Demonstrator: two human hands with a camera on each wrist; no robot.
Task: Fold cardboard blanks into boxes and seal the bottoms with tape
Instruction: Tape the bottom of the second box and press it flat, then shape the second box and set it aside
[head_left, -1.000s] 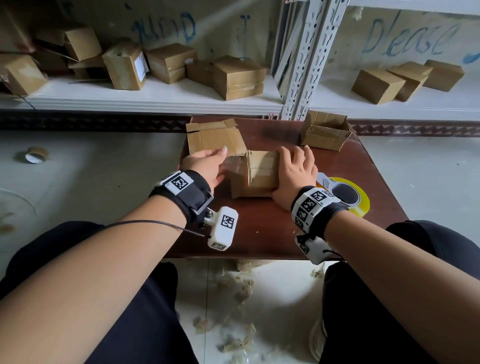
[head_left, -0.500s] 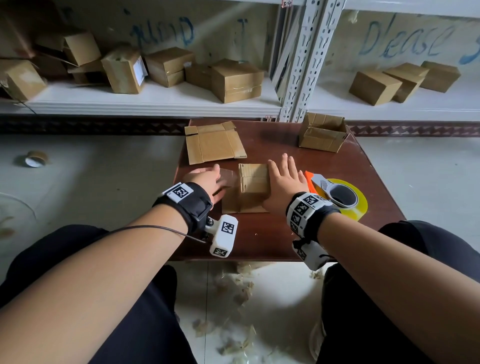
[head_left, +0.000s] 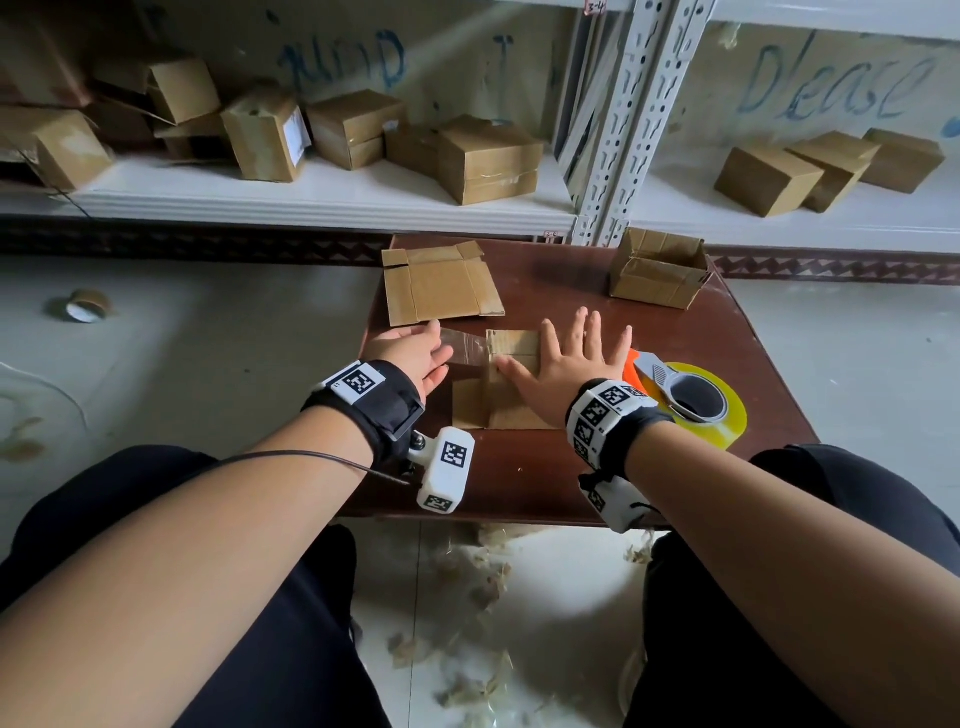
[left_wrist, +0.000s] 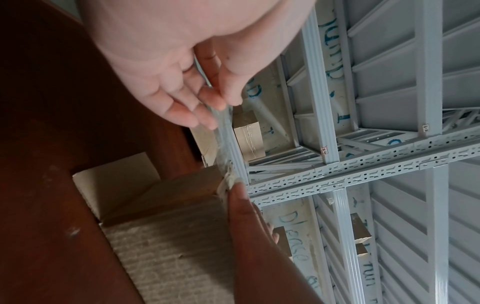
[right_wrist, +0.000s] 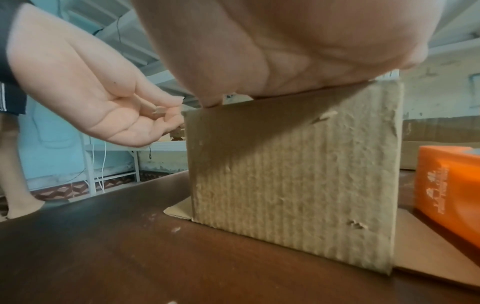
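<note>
The box (head_left: 511, 382) stands mid-table (head_left: 545, 467). The right hand (head_left: 569, 374) presses flat on top, fingers spread; at its 9 o'clock the left hand (head_left: 410, 356) pinches a tape strip (head_left: 465, 349).

On the worktop (head_left: 545, 467) the box (head_left: 511, 384) sits centre; blank (head_left: 441, 283) far left, open box (head_left: 657, 270) far right (tape roll (head_left: 722, 415) near right).

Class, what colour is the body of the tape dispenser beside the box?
Orange; the tape dispenser shows it best in the right wrist view.
</note>
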